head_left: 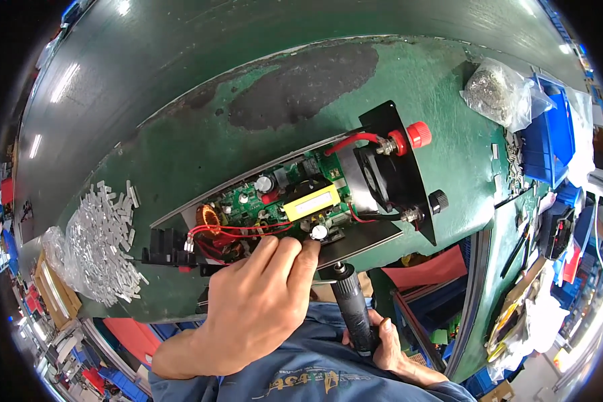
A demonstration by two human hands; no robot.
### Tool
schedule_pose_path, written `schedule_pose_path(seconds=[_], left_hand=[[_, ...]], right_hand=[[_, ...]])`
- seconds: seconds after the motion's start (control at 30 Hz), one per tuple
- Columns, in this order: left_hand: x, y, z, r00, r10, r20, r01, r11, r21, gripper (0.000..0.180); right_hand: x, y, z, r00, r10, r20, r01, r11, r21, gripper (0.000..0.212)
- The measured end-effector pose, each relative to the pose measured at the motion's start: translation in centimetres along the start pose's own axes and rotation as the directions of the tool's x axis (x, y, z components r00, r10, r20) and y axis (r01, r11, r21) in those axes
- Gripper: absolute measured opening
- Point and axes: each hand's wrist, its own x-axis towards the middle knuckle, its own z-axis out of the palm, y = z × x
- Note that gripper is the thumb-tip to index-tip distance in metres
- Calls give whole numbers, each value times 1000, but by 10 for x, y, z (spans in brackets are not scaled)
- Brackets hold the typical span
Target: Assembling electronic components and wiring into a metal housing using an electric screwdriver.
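In front of me lies an open power inverter, its green circuit board (238, 202) showing between metal side walls. It carries a yellow transformer (311, 202), a copper coil (208, 218) and several capacitors. A black end plate (409, 177) at its right bears a red terminal (419, 134) and a black terminal (439, 201). My left hand (258, 308) is closed over the near side, fingers bent and together; the fingertips and anything pinched there are hidden. My right hand (387, 345) grips a black electric screwdriver (352, 308), its tip up against or close to the near wall.
A heap of small metal strips (104, 241) covers the table's left part. At the far right stand a clear bag of small parts (496, 94) and a blue bin (549, 144). An open drawer space with a red sheet (425, 268) sits below the near right edge.
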Motion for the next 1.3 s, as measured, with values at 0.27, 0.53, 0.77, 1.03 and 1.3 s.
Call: schedule_pose_path(seconds=[0.27, 0.53, 0.77, 1.03, 1.3], left_hand=[[-1, 4, -5, 997, -55, 59, 54, 998, 16, 32], [7, 3, -9, 997, -25, 66, 26, 999, -22, 32], [24, 8, -68, 985, -88, -147, 58, 979, -193, 16], [74, -40, -29, 973, 227, 33, -228, 972, 49, 41], [87, -63, -49, 959, -186, 212, 214, 969, -121, 46]], right_hand=[[2, 3, 3, 1000, -13, -5, 13, 999, -43, 89], [18, 21, -6, 936, 82, 343, -237, 866, 441, 103], [-10, 12, -33, 990, 13, -142, -58, 946, -319, 108], [-30, 33, -70, 973, -229, 23, 230, 956, -182, 64], [-34, -22, -71, 922, -337, -193, 316, 940, -132, 51]])
